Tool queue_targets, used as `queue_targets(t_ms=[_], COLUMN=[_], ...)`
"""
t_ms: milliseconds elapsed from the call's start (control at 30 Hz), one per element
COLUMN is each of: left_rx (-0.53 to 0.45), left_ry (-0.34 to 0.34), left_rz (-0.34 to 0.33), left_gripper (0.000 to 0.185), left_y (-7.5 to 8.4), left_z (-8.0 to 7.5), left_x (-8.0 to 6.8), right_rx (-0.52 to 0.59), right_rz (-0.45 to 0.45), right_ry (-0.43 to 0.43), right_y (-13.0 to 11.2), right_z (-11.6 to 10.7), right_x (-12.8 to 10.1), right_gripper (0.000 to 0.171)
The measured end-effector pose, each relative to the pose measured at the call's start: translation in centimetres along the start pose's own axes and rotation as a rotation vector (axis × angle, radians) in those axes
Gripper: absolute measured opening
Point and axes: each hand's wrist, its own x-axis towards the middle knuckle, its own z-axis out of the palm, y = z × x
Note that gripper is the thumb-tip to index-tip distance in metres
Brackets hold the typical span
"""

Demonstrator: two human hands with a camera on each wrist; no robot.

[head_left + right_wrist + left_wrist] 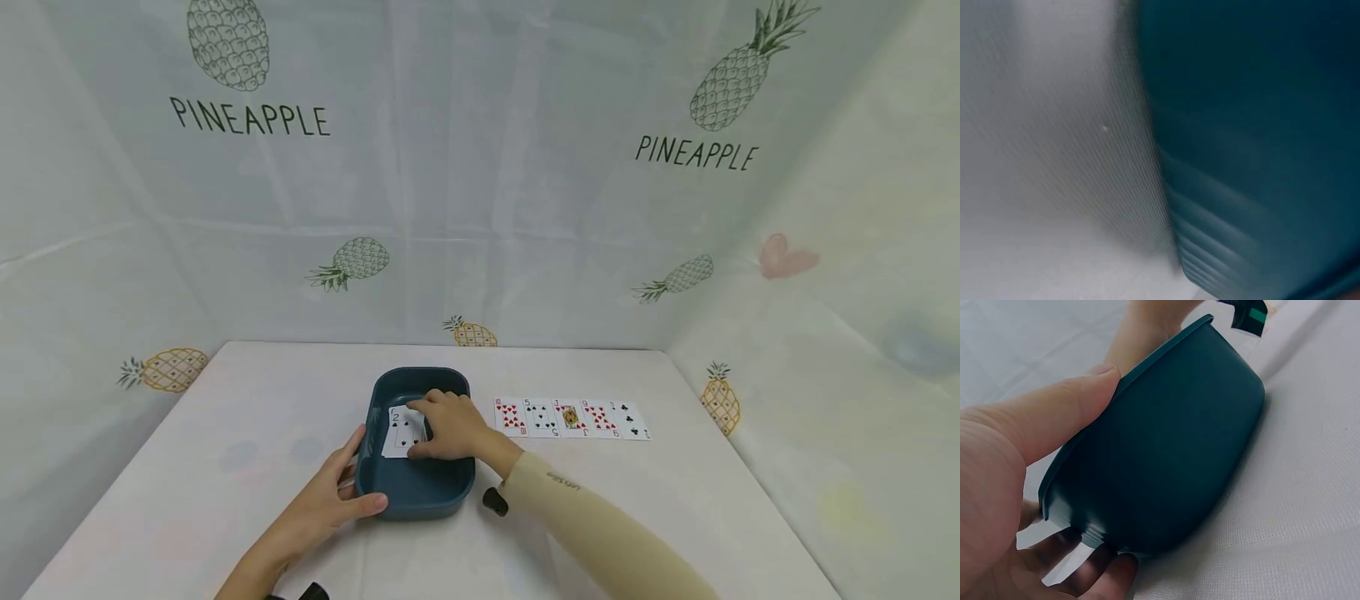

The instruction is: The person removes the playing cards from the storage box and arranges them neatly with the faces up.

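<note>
A dark blue rectangular tray (pixel 420 492) with raised sides stands on the table. My left hand (pixel 321 502) holds its left side, with the thumb at the rim near the front corner and the fingers along the outer wall; the left wrist view shows this thumb (pixel 1079 403) at the rim too. Inside the tray are white playing cards (pixel 402 427), a black 2 face up on top. My right hand (pixel 454 425) reaches in over the right wall and grips these cards, index finger at the far edge and thumb at the near edge. It hides their right part.
Right of the tray, several face-up playing cards (pixel 572 418) lie in a row, edges overlapping, with a red ten at the left end and a club card at the right. White cloth covers the table (pixel 600 517). Behind it hangs a pineapple-print curtain (pixel 510 250).
</note>
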Motion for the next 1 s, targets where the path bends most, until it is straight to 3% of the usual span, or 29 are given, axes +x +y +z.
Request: queue_targets(t_ms=[367,1000], left_rx=[-0.004,-0.013], left_ry=[0.021,0.051], left_rz=[-0.016,-0.007], left_gripper=[0.111,0.113], left_y=[0.7,1.1], left_z=[0.4,1.8], left_x=[0.1,1.7], right_rx=[-0.221,-0.191], right_rz=[0.023,0.001], right_ry=[-0.053,-0.059], right_y=[-0.4,1.7], right_z=[0.2,-0.3], right_x=[1.0,1.4], right_gripper=[0.083,0.079])
